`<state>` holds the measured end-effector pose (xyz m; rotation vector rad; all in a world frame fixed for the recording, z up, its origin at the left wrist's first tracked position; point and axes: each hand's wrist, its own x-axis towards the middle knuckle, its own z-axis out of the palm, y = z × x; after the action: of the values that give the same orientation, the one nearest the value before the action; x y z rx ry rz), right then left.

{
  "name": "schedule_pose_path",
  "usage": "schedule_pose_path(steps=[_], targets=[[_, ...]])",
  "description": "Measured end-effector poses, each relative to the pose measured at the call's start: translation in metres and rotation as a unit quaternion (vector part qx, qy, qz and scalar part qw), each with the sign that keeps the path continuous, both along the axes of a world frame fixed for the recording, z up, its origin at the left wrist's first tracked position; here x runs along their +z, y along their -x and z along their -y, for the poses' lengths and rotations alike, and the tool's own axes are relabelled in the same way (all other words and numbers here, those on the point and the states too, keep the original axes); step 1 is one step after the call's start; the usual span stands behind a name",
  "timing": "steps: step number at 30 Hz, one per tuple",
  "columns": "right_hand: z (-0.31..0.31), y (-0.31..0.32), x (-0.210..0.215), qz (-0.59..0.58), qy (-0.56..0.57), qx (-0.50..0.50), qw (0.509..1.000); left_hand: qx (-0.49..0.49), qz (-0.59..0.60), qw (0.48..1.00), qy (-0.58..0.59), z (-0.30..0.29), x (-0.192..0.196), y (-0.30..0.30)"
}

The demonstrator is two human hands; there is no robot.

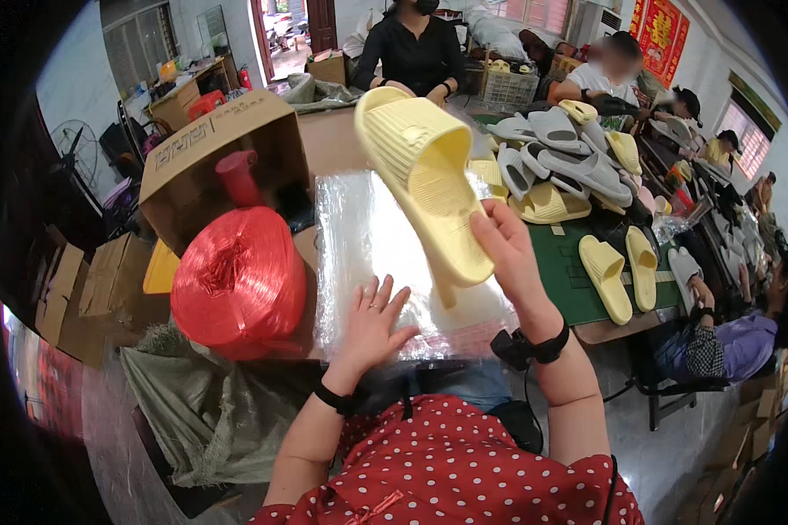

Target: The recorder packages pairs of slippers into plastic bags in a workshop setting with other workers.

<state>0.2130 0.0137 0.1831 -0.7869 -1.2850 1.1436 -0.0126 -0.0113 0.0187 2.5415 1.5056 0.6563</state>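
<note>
Slipper [438, 179], yellow, 1 o'clock | my right fingers [503, 214] gripped its heel | left fingers [383, 295] lay spread over plastic sheeting [346, 229]

1. From here the raised slipper [438, 188] looks matt, rubbery, ribbed on top.
2. Clear plastic sheets [350, 232] gleam, glossy.
3. Left: twine roll [241, 289], shiny plastic.
4. Farther: box [171, 185], dull cardboard.
5. Near left: sack [206, 420], rough weave.

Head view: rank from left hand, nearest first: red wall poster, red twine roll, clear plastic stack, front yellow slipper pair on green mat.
1. Clear plastic stack, directly under the left hand.
2. Red twine roll, just left.
3. Yellow slipper pair, right side.
4. Red wall poster, far back right.
</note>
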Motion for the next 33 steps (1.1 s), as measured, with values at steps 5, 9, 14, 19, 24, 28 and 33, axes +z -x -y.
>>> schedule_pose_path(steps=[5,9,14,19,24,28,33], targets=[[0.012,0.034,-0.053,0.169,0.069,0.034,0.983,-0.034,0.038,0.997,-0.049,-0.002,0.003,0.005],[0.022,0.059,-0.094,0.298,0.043,-0.010,0.954,-0.065,0.339,0.935,0.080,0.005,0.030,-0.004],[0.014,0.082,-0.101,0.428,-0.001,-0.098,0.898,-0.045,0.408,0.907,0.095,0.015,0.021,-0.004],[-0.011,0.098,-0.107,0.504,0.000,-0.111,0.856,-0.040,0.272,0.959,0.064,0.002,0.005,-0.001],[-0.013,0.098,-0.089,0.618,-0.129,-0.133,0.764,-0.026,0.187,0.980,0.064,0.004,-0.004,0.008],[-0.054,0.101,-0.090,0.624,-0.115,-0.139,0.761,-0.004,0.176,0.984,0.015,0.003,0.001,0.001],[-0.097,0.091,-0.133,0.533,-0.127,-0.141,0.824,-0.016,0.092,0.993,0.065,0.003,0.012,-0.001]])
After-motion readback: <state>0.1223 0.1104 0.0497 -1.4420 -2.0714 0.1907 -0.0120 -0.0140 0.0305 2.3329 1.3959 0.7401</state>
